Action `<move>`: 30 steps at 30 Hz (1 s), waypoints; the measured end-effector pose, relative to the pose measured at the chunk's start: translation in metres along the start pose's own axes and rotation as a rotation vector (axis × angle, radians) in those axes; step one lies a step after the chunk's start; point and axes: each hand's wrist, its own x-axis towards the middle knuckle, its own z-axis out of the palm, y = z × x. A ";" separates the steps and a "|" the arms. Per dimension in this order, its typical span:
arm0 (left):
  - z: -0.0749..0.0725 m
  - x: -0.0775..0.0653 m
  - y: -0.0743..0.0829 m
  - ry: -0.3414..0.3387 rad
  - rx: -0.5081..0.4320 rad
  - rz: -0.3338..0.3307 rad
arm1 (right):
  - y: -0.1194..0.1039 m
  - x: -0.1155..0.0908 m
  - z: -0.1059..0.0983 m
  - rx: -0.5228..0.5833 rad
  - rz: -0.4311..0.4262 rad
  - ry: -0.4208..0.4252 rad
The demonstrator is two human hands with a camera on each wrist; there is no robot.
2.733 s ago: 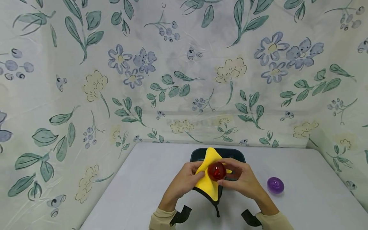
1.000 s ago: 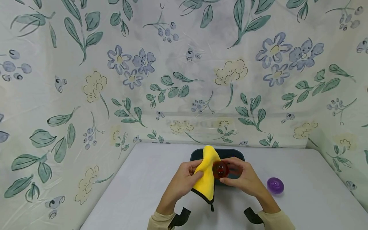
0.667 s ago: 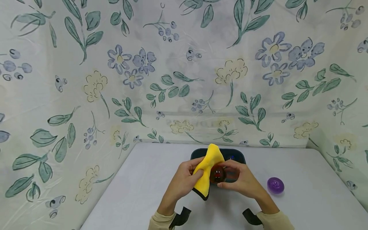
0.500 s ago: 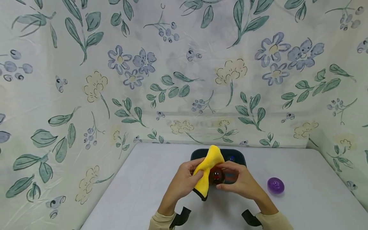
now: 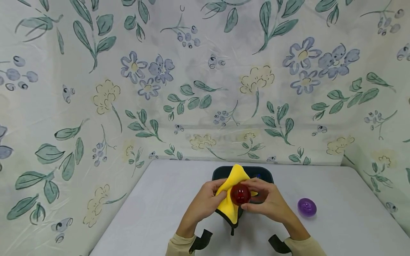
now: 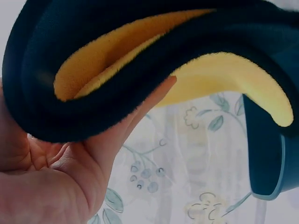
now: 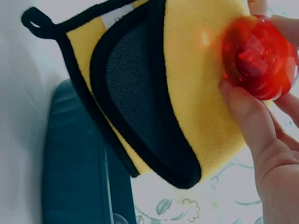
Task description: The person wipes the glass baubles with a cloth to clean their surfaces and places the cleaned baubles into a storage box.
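My left hand (image 5: 205,201) grips a folded yellow cloth (image 5: 228,210) with dark trim, thumb on top. A shiny see-through red ball (image 5: 240,194) is pinched between the thumb and fingers of my right hand (image 5: 272,201), against the cloth's yellow face. Seen from the right wrist, the ball (image 7: 259,58) overlaps the cloth (image 7: 201,102), whose dark grey reverse and hanging loop (image 7: 38,23) show. The left wrist view has the cloth's dark edge (image 6: 107,119) curving over my left palm (image 6: 65,182). Part of the left fingers is hidden by the cloth.
Behind the hands on the white table (image 5: 153,199) stands a dark teal container (image 5: 220,173), with a small blue thing (image 5: 258,176) in it. A shiny purple ball (image 5: 306,207) lies to the right. A flower-printed sheet (image 5: 205,106) hangs at the back.
The red ball, which was at the cloth's right edge a second ago, now lies left of there in front of its yellow face. The cloth has opened out around it; both hands stay nearly in place.
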 end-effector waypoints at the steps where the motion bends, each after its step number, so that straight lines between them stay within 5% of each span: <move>1: 0.000 0.000 0.000 -0.007 -0.004 -0.005 | 0.000 0.000 0.000 0.004 -0.005 0.008; 15: 0.003 0.002 -0.002 -0.036 -0.036 -0.045 | 0.003 0.001 -0.004 -0.039 -0.001 0.114; 30: 0.008 -0.001 0.001 -0.047 -0.061 -0.051 | 0.010 0.003 -0.012 -0.015 0.106 0.107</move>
